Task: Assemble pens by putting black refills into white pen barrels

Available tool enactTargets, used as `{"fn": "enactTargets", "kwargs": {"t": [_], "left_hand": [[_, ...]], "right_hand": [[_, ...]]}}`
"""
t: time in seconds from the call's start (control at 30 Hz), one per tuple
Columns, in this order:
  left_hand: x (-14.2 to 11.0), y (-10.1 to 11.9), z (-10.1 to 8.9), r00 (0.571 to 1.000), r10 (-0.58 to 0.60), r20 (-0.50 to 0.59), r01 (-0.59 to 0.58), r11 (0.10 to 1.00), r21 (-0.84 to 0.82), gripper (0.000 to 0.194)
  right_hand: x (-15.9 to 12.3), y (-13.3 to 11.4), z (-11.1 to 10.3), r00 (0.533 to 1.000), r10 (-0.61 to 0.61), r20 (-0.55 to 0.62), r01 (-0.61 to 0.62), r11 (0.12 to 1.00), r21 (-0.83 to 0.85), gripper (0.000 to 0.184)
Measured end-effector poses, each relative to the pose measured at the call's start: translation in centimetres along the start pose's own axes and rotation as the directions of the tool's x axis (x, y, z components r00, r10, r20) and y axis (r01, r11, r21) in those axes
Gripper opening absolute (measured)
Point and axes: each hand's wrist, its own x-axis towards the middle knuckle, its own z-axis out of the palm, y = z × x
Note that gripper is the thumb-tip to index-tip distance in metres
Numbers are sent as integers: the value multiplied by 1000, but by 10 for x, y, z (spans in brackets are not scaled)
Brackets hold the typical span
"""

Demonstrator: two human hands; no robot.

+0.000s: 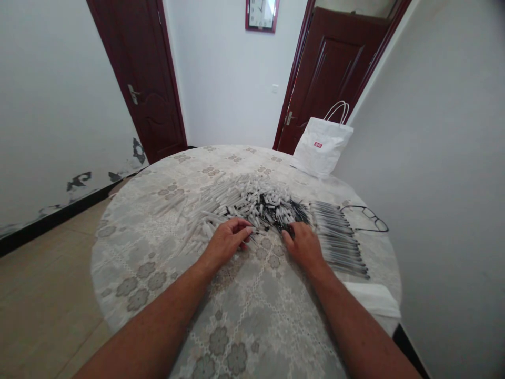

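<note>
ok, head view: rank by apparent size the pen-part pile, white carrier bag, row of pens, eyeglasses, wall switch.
Largest to smallest:
1. Pen-part pile
2. White carrier bag and row of pens: too alike to split
3. Eyeglasses, by overall outline
4. Wall switch

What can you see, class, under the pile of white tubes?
A flowered tablecloth shows around the edges of the pile of tubes. Whatever lies beneath its middle is covered and cannot be seen.
</note>
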Motion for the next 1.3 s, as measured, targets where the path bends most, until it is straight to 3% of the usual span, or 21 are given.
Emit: {"fn": "enactTargets", "kwargs": {"t": [0.2, 0.5, 0.67, 0.83, 1.03, 1.17, 1.3], "left_hand": [[1, -2, 1, 1000, 9, 8, -10, 1000, 26, 28], [0, 0, 1, 1000, -3, 8, 2, 1000, 27, 27], [-2, 4, 2, 999, -32, -5, 32, 999, -5, 27], [-3, 5, 3, 999, -47, -20, 46, 998, -41, 28], [0, -1, 2, 999, -32, -28, 31, 999, -43, 28], [-3, -1, 0, 998, 52, -19, -49, 986, 159, 25], [-9, -2, 2, 968, 231, 101, -251, 848, 466, 20]], "right_hand": [[0, -17, -6, 992, 60, 114, -51, 996, -72, 23], [2, -13, -9, 969, 152, 196, -142, 988, -68, 19], [1, -11, -8, 984, 96, 151, -114, 986, 120, 20], [1, -14, -17, 983, 58, 172, -128, 893, 431, 28], [2, -13, -23, 977, 71, 203, -166, 849, 501, 26], [3, -9, -23, 975, 60, 216, -161, 856, 491, 25], [4, -6, -23, 948, 60, 312, -230, 807, 545, 29]]}}
